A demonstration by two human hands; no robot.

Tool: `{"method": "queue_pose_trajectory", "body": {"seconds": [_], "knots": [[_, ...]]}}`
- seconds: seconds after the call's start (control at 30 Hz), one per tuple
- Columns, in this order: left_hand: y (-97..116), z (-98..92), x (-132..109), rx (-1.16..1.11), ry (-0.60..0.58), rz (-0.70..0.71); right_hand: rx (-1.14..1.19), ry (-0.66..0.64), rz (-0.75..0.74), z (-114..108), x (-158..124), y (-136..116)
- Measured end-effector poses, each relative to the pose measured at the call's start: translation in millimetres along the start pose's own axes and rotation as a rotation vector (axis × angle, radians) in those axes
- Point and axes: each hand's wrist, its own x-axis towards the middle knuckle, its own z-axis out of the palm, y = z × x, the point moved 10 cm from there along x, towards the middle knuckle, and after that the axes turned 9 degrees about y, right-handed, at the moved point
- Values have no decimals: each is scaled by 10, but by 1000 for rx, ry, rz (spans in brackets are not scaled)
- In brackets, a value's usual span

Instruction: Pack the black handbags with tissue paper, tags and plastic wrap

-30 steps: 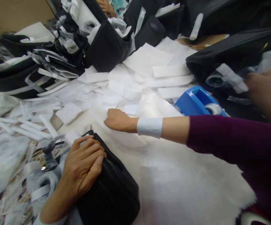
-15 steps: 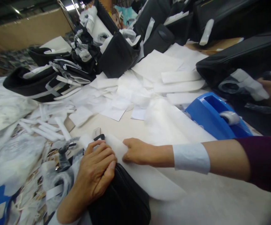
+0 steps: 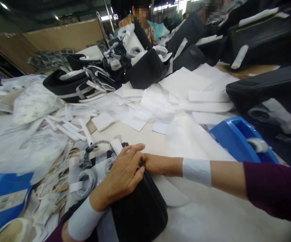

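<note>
Left hand (image 3: 122,171) flat on one black bag (image 3: 140,211) at near table edge, fingers spread, pressing, not grasping. Right hand (image 3: 158,164) beside it, touching bag; grip hidden, cannot tell. One blue tape dispenser (image 3: 238,141) right. Two wrist bands.

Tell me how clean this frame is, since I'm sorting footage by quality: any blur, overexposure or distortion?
Head view: the white sheets are nearly blown out; the right hand and black bag are soft-edged; the hall behind is dim; wide-angle bending shows at the edges.
</note>
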Motion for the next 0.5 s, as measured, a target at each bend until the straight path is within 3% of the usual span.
{"method": "queue_pose_trajectory", "body": {"seconds": [0.13,0.2,0.33,0.5], "knots": [[-47,83,-32,15,-50,-24,-101,-211,28,10,-204,-148],[-40,124,-57,18,-82,-6,-299,-162,-38,-102,-385,-211],[1,127,-104,2,-124,36,-680,90,-275,-357,-948,-278],[100,34,-141,-78,-156,136,-852,71,-449,-267,-1431,-212]]}}
